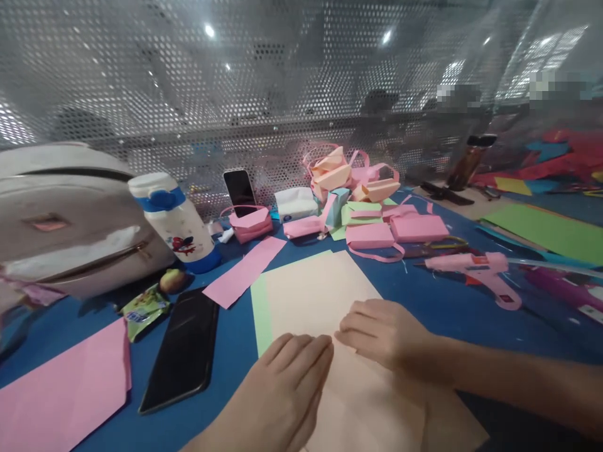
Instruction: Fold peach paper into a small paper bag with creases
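A large peach sheet of paper lies in front of me, its near part folded over or overlapped by more peach paper. Under its left edge shows a light green sheet. My left hand is closed on the peach paper, fingers together and pointing away from me, thumb mostly hidden. Opposite it, my right hand is closed on the same paper with bent fingers, its fingertips close to those of the left. A pink paper strip touches the table just beyond the sheet's left corner.
On the left are a black phone, pink paper, a snack packet, a bottle and a backpack. Small paper bags cluster behind. A pink glue gun and green sheets lie right, before a perforated metal screen.
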{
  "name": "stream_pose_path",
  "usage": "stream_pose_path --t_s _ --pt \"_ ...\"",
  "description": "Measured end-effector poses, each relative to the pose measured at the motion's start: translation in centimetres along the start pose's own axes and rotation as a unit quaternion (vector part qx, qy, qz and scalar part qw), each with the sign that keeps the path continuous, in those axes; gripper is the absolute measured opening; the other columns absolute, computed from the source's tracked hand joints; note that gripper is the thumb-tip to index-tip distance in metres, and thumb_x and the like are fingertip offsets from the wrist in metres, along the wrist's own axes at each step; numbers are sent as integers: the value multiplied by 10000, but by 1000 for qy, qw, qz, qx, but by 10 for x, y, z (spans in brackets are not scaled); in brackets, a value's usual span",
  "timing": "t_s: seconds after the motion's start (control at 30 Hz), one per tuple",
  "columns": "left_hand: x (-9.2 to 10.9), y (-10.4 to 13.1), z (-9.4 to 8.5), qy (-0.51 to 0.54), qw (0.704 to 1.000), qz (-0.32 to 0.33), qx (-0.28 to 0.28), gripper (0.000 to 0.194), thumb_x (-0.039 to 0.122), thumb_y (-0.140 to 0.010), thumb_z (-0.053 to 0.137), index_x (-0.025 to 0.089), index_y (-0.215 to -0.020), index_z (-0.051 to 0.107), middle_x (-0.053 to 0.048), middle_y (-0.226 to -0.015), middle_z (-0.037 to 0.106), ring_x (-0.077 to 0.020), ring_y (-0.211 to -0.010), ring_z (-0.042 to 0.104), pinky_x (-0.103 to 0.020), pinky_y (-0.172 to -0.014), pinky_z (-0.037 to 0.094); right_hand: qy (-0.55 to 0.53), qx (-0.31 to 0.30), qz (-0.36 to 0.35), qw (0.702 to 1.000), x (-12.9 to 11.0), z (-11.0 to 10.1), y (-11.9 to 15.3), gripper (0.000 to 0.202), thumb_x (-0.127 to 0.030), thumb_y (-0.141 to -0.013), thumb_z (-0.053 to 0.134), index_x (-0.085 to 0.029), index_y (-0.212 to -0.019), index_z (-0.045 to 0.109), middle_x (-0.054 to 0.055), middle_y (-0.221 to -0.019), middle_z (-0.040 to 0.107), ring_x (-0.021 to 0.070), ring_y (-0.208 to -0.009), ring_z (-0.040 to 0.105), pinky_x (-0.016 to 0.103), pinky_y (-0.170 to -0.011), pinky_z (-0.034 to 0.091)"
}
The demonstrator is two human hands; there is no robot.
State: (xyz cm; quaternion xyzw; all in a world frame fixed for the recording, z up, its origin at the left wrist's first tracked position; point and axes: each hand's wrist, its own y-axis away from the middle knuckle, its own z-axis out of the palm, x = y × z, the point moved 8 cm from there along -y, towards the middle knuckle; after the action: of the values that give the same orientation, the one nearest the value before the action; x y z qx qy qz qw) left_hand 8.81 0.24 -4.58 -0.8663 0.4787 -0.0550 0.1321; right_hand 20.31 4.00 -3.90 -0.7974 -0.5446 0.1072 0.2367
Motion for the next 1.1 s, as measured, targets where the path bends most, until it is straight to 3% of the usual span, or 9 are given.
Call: stream_pose_path --t_s 0.13,0.4,0.53,0.67,0.8,0.9,1.1 --pt "-3 0 4 -32 999 2 25 437 140 -938 407 88 -1347 550 -69 -1353 624 -248 -1129 575 -371 -996 427 0 -34 -17 999 -3 4 -2 322 -109 -1007 368 -153 -916 674 52 -778 667 186 -694 540 330 -579 404" --pt "-4 0 4 -52 998 8 26 405 161 -966 399 108 -1330 569 -48 -1333 645 -226 -1109 609 -360 -974 452 -13 -11 -49 999 -7 -1 -2 293 -72 -1001 381 -129 -974 667 71 -874 696 189 -788 602 347 -653 462" --pt "-4 -1 4 -36 999 8 16 459 134 -922 410 88 -1360 540 -85 -1407 584 -251 -1163 586 -382 -981 468 -15 -40 -53 998 -4 5 -1 260 -84 -997 412 -150 -946 658 65 -870 689 187 -785 596 336 -646 463" --pt "-4 -1 5 -2 1000 6 3 511 94 -882 416 82 -1385 507 -110 -1423 565 -255 -1211 566 -393 -1030 454 -35 -106 -36 993 1 8 -2 203 -130 -979 456 -152 -1029 651 73 -943 697 207 -833 584 354 -686 467" --pt "-5 -2 4 51 999 -5 -12 521 144 -897 417 86 -1410 480 -128 -1424 558 -271 -1219 555 -426 -1077 424 -89 -146 11 985 5 3 5 358 -187 -908 526 -141 -1258 587 100 -1076 692 252 -920 580 410 -763 472" --pt "-7 -5 1 82 996 -13 -41 531 169 -928 430 127 -1457 428 -105 -1425 554 -265 -1242 534 -446 -1120 383 -128 -146 36 980 7 -2 14 454 -182 -924 496 -175 -1377 517 109 -1203 667 264 -1006 579 425 -821 474" --pt "-7 -14 1 114 988 -20 -103 593 472 -965 508 195 -1479 402 -103 -1296 599 -295 -1148 543 -556 -1120 334 -172 -128 44 976 11 -10 23 354 -218 -979 473 -193 -1313 589 106 -1273 658 250 -1088 576 410 -889 473"
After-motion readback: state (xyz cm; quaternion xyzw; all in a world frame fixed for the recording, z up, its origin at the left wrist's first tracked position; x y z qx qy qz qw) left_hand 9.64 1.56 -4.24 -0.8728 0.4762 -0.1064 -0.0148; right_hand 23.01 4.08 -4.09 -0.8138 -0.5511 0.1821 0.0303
